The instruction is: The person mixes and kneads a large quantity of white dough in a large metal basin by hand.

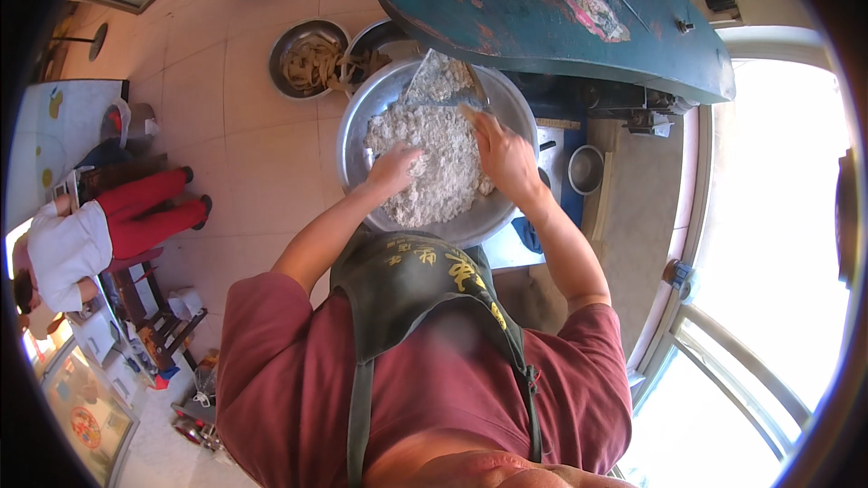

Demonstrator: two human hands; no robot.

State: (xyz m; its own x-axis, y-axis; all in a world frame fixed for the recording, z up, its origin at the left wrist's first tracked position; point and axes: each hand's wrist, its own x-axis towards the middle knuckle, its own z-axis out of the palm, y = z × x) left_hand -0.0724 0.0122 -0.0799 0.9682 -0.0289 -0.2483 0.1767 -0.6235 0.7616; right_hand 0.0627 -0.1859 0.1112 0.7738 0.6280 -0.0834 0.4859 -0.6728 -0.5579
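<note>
A wide metal bowl (346, 140) in front of me holds a heap of pale, crumbly floury dough (438, 167). My left hand (394, 170) reaches into the left side of the heap; its fingertips are sunk in the crumbs and hidden. At the right side of the bowl, my right hand (506, 154) has its fingers stretched forward over the dough. Its foremost fingertip is at the near edge of a metal tray (477, 83), which slants down from under a green machine and carries more crumbs. Whether that finger touches the tray I cannot tell.
The large green machine housing (542, 27), with chipped paint, overhangs the bowl's far side. Beyond the bowl, a metal basin (274, 59) with pale brown pieces stands on the tiled floor. A small metal bowl (586, 169) sits at right. Another person (108, 226) is at far left.
</note>
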